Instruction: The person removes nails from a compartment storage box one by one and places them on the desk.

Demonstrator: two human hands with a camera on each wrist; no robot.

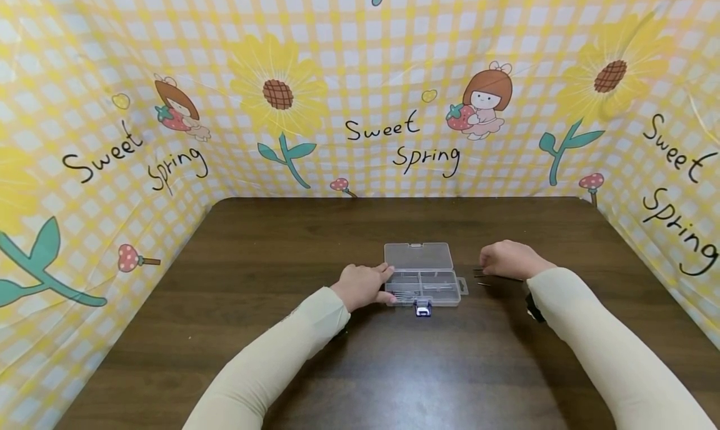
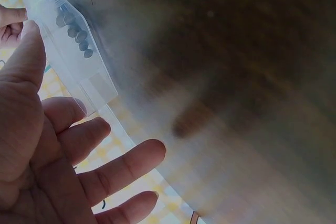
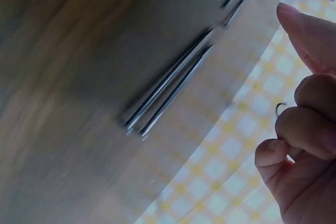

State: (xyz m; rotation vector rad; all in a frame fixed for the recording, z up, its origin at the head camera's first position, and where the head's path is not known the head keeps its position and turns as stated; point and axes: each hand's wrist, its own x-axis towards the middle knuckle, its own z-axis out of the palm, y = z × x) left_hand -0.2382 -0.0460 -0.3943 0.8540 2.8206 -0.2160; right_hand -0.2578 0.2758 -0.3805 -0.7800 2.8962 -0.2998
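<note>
A clear plastic compartment box lies with its lid laid back. Metal nails lie in its front left compartment; round heads show through the wall in the left wrist view. My left hand holds the box's left end between thumb and index finger, the other fingers spread loosely. To the right of the box, my right hand hovers at several loose nails on the table. Its visible fingers are folded, the thumb extended; whether the fingertips pinch anything is hidden.
A blue latch hangs at the box's front, and a hanging tab juts from its right side. The dark wooden table is bordered at the back and sides by yellow checked cloth.
</note>
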